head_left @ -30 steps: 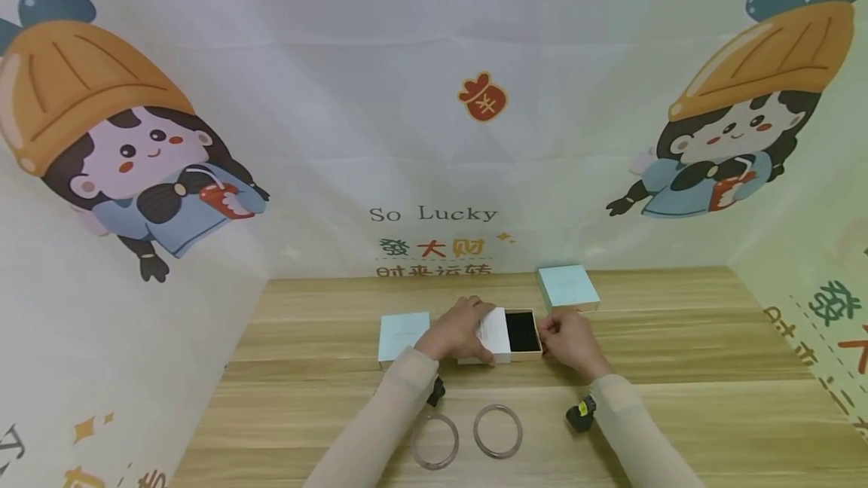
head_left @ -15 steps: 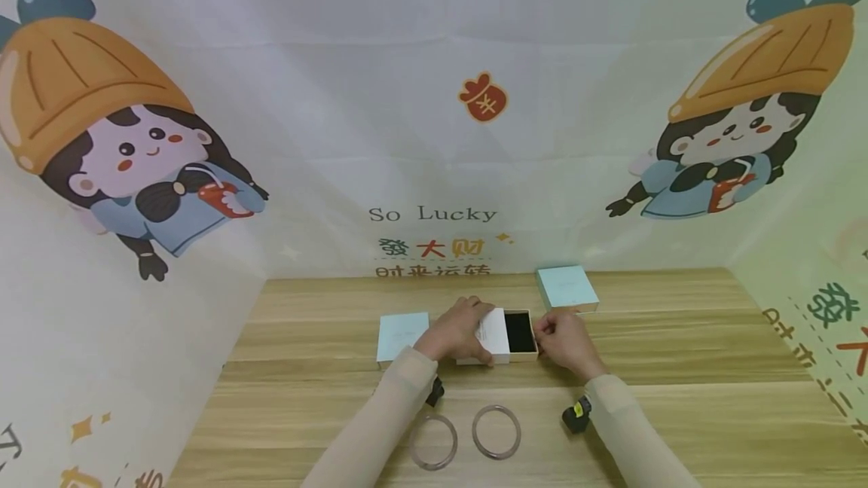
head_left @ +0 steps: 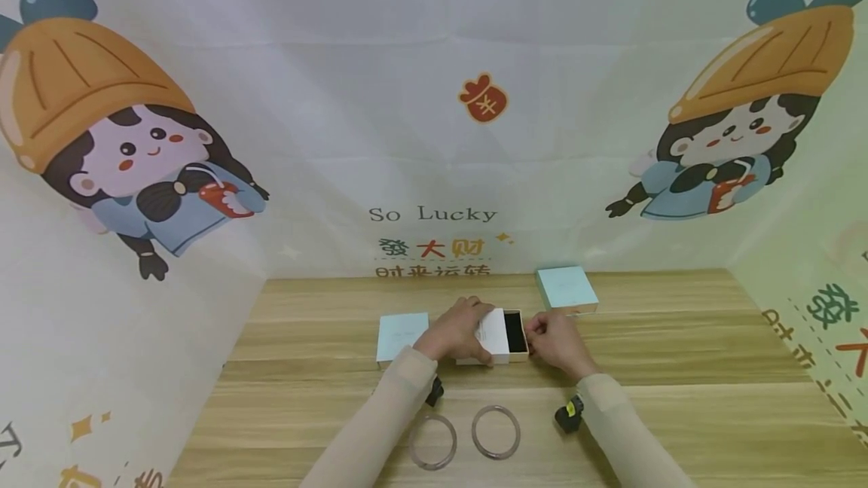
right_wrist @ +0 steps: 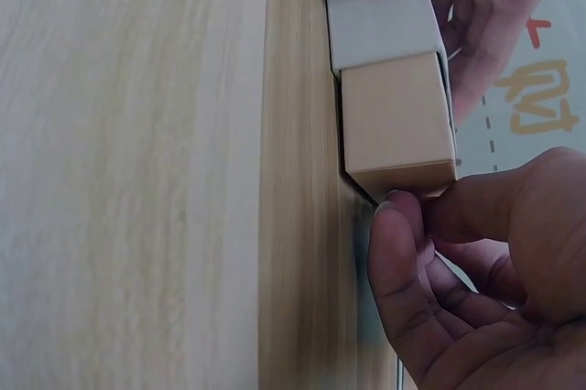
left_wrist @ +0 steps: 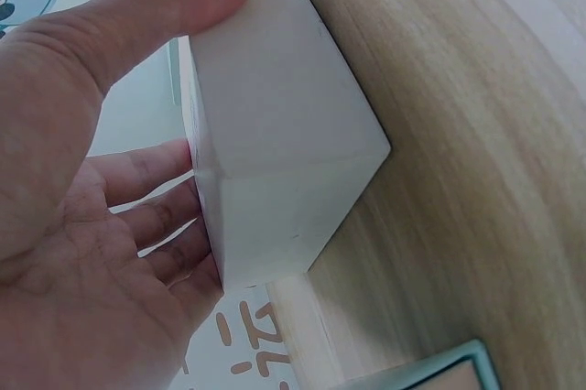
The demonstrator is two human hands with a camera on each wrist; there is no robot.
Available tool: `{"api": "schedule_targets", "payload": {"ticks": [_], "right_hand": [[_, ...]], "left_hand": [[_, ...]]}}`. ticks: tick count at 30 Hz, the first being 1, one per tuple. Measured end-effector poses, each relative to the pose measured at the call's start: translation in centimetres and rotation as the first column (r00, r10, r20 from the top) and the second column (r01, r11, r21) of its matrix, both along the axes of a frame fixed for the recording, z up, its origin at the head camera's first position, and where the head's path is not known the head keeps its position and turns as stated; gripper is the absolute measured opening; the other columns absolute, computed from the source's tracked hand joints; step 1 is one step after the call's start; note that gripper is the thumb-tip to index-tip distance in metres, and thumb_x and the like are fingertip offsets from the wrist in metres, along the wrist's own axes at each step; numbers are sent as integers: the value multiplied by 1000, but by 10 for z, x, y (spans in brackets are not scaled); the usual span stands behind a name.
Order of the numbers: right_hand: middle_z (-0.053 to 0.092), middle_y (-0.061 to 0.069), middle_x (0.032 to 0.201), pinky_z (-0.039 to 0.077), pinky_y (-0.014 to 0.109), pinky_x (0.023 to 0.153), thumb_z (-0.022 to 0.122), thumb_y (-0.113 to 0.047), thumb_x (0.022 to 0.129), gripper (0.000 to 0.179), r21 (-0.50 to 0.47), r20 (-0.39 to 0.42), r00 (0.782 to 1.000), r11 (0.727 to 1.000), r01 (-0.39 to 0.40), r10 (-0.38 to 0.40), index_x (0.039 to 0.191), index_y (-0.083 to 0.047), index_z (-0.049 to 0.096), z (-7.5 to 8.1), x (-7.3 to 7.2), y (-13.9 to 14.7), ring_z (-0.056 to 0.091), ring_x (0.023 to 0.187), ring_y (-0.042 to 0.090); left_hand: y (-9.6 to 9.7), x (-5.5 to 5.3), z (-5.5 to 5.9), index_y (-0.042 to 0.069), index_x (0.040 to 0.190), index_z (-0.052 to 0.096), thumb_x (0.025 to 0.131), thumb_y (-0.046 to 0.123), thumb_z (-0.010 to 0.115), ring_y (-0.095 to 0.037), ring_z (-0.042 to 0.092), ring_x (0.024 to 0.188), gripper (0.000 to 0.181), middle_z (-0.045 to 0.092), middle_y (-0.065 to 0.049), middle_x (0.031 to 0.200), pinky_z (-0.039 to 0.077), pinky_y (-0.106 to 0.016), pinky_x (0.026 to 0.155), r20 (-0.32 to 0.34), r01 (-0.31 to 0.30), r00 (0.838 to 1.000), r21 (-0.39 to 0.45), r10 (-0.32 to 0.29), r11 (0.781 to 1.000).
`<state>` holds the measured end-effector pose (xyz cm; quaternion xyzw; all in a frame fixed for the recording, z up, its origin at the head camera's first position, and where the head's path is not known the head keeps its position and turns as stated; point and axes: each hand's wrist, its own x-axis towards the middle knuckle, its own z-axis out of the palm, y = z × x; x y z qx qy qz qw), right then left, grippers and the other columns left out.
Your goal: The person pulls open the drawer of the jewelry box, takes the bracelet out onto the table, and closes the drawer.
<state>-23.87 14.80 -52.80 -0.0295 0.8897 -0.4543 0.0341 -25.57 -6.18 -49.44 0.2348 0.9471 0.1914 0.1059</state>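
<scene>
My left hand [head_left: 461, 330] grips the white outer sleeve [head_left: 493, 336] of a small drawer box, thumb along the near side and fingers over the far side. A shallow drawer [head_left: 517, 332] with a black lining sticks partly out of the sleeve's right end. In the right wrist view, the drawer's side [right_wrist: 398, 115] is tan. My right hand [right_wrist: 476, 262] has its thumb and bent fingers brought together at the drawer's end face. Two thin, pale translucent bangles lie side by side nearer me, a left bangle [head_left: 454, 443] and a right bangle [head_left: 518, 431].
A light blue box [head_left: 401, 333] lies left of the white one, partly behind my left hand. Another light blue box [head_left: 568, 288] sits at the back right, close to the wall. The wooden table [head_left: 692, 352] meets a printed cloth backdrop [head_left: 325, 194].
My right hand has moved left together with the drawer, so less of the black lining shows. My left hand and the sleeve stay in place.
</scene>
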Motion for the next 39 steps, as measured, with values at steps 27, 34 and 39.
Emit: {"api": "schedule_targets", "payload": {"ticks": [27, 34, 39], "right_hand": [[67, 8, 70, 54, 25, 55, 63, 1, 95, 12, -32, 3, 999, 999, -40, 40, 84, 1, 68, -2, 1, -26, 62, 58, 12], [67, 6, 71, 55, 25, 55, 63, -2, 96, 11, -15, 3, 999, 999, -48, 48, 86, -1, 67, -3, 2, -26, 63, 58, 12], [68, 6, 72, 54, 24, 56, 61, -2, 97, 12, -8, -3, 997, 997, -76, 76, 88, -1, 68, 2, 2, -24, 64, 60, 12]], "left_hand": [[1, 3, 2, 12, 151, 49, 71, 34, 95, -20, 52, 121, 95, 57, -5, 137, 50, -32, 100, -21, 22, 1000, -55, -23, 998], [0, 5, 5, 10, 154, 45, 74, 37, 93, -21, 51, 131, 98, 55, -6, 144, 48, -33, 108, -21, 44, 999, -109, -46, 993], [-1, 5, 6, 9, 156, 42, 75, 41, 92, -24, 46, 143, 100, 50, -8, 154, 42, -36, 117, -19, 51, 998, -125, -54, 991]]}}
